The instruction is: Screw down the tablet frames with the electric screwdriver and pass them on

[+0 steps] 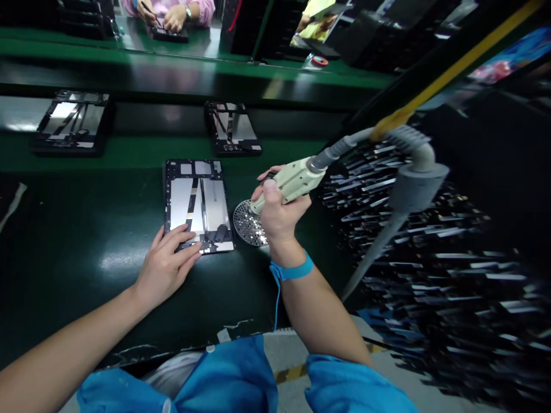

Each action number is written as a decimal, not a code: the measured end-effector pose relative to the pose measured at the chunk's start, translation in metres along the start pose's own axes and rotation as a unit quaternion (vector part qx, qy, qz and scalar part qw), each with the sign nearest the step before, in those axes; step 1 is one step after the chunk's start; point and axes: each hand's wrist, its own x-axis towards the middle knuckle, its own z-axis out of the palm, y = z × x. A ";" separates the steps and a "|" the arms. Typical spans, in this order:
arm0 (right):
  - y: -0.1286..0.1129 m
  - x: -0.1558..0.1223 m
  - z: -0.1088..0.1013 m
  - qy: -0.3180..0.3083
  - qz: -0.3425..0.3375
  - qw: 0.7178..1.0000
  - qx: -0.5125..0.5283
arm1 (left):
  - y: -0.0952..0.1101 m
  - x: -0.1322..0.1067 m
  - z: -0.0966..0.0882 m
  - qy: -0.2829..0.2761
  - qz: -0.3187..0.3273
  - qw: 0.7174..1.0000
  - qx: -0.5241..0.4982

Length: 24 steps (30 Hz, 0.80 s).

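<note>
An opened tablet (pixel 215 201) lies on the green bench in front of me, its inner parts and ribbon cables facing up. My left hand (pixel 166 261) rests on its lower left corner with the fingers stretched out. Beside the tablet, my right hand (pixel 282 212) is wrapped round a pale electric screwdriver (pixel 301 176) with a cable at its back end. The tool's tip points down at a round tray of small screws (pixel 247 226). Part of that tray is hidden behind my right hand. A blue wrist strap (pixel 295 271) circles my right wrist.
Two more opened tablets, one at the left (pixel 75 120) and one in the middle (pixel 235 129), lie further back. A rack of many thin dark parts (pixel 465 275) stands close on the right. A grey hanging cable (pixel 387 235) crosses before it. Across the bench, a co-worker's hands (pixel 172 18) work.
</note>
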 end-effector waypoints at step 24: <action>-0.021 0.003 0.005 0.028 -0.012 0.999 0.026 | 0.001 0.000 0.003 -0.003 -0.020 1.000 -0.016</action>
